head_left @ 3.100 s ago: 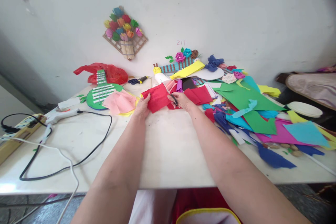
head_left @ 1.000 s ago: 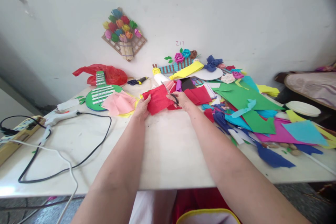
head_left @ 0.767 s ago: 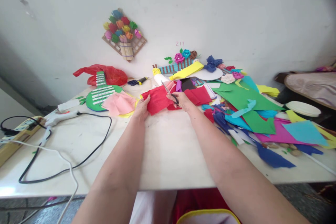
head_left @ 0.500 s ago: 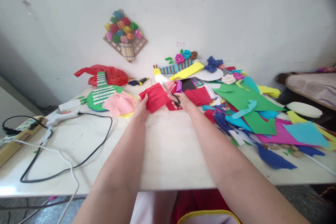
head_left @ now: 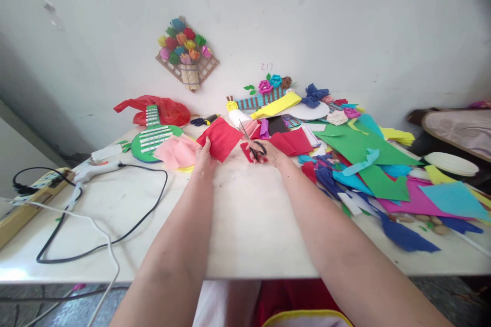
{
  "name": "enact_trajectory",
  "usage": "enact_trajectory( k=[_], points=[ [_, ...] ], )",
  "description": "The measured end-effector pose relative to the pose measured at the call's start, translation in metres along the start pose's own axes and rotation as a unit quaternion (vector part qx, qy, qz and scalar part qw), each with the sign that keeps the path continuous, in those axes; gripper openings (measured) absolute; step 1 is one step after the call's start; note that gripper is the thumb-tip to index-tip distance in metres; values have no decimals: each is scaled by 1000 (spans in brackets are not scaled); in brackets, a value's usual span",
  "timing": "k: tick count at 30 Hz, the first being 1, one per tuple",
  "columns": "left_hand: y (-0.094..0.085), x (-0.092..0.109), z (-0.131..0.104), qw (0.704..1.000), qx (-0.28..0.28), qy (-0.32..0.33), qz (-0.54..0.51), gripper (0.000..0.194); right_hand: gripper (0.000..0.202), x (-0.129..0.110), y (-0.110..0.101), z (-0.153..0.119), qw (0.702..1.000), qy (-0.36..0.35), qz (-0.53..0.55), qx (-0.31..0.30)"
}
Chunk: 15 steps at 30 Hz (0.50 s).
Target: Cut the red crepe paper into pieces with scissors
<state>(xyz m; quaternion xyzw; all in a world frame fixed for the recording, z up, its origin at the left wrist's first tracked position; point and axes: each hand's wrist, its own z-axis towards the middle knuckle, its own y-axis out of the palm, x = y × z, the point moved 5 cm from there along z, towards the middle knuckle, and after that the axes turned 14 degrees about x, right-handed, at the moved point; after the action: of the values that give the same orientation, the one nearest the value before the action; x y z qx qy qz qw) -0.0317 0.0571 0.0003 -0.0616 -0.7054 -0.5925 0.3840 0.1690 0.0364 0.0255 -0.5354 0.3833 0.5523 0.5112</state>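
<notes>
My left hand (head_left: 204,157) is closed on the lower left edge of a piece of red crepe paper (head_left: 220,139), thumb on top. In my right hand (head_left: 268,152) is a pair of scissors (head_left: 253,144), its fingers through the black handles and its blades pointing up and away to the left. The scissors are apart from the held piece, just right of it. Beneath my right hand lies a smaller red paper piece (head_left: 247,152); whether the fingers also grip it I cannot tell. More folded red paper (head_left: 293,141) rests right of that hand.
Pink paper (head_left: 176,152) and a green guitar-shaped craft (head_left: 149,142) lie left. A glue gun (head_left: 95,169) trails a black cable there. Coloured paper scraps (head_left: 368,163) crowd the right side. A red plastic bag (head_left: 164,110) and pliers (head_left: 205,120) are at the back.
The red paper in my left hand has moved left and tilted, away from the scissors. A gap now shows between it and the smaller red piece under my right hand.
</notes>
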Motion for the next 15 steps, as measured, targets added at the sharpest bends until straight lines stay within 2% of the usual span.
enact_trajectory(
  k=[4, 15],
  points=[
    [-1, 1, 0, 1000, 8, 1, 4, 8, 29, 1, 0, 1, 1000, -12, -22, -15],
    [-1, 1, -1, 1000, -4, -2, 16, 10, 26, 4, 0, 4, 998, -7, -68, -3]
  ],
)
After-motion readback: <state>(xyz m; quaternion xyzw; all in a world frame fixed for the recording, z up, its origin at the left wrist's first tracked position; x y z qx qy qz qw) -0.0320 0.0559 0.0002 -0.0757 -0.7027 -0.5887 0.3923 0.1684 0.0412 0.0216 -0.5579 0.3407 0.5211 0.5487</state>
